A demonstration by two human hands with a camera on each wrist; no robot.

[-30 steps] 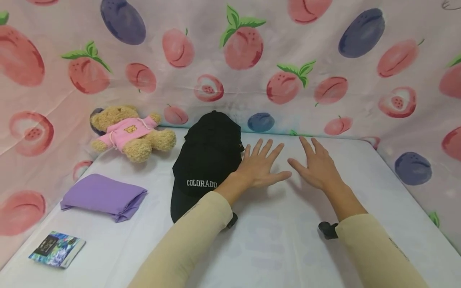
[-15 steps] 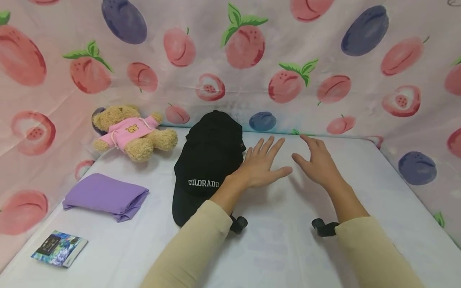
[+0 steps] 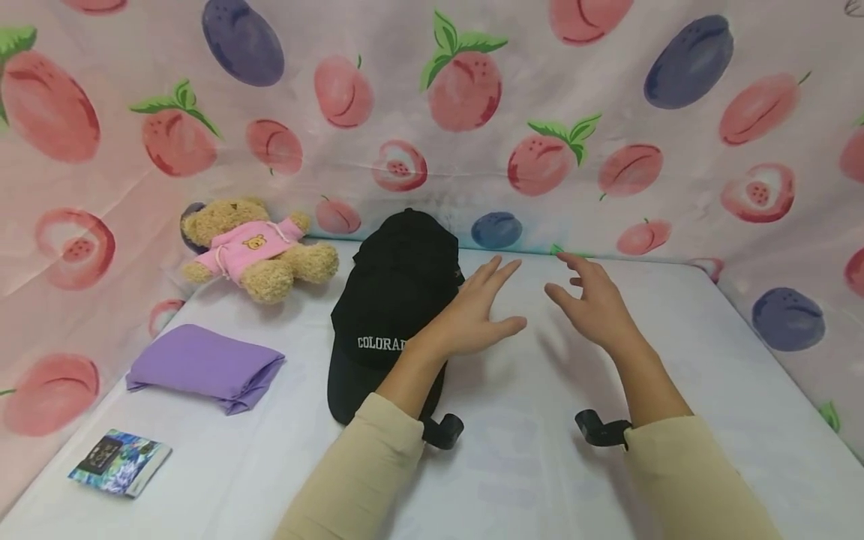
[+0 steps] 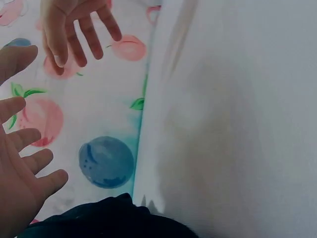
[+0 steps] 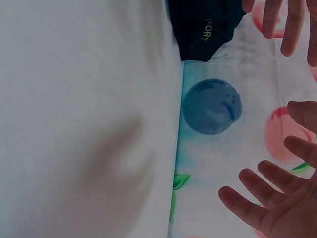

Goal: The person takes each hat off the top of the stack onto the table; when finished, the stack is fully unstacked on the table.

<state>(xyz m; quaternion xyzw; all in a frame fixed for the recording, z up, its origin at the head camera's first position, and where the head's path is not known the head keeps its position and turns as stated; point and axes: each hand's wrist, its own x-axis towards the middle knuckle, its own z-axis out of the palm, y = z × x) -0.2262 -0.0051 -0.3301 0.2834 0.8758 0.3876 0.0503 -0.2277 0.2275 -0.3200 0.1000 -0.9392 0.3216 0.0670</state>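
A black cap (image 3: 394, 300) lettered COLORADO lies on the white table (image 3: 513, 450), its brim toward me. My left hand (image 3: 472, 311) hovers just right of the cap with fingers spread, holding nothing. My right hand (image 3: 594, 304) is raised a little further right, fingers loosely bent and empty. The left wrist view shows my left hand (image 4: 22, 163), the cap's edge (image 4: 109, 220) and the right hand (image 4: 74, 27) beyond. In the right wrist view my right hand (image 5: 277, 198) is spread, with the cap (image 5: 203, 25) at the top.
A teddy bear (image 3: 256, 247) in a pink hoodie sits at the back left. A folded purple cloth (image 3: 205, 367) and a small patterned booklet (image 3: 118, 461) lie on the left side. Fruit-print fabric (image 3: 432, 112) walls the table at back and sides.
Both hands have lifted off the table. The left hand has shifted slightly toward the cap, and the right hand's fingers have curled a little.
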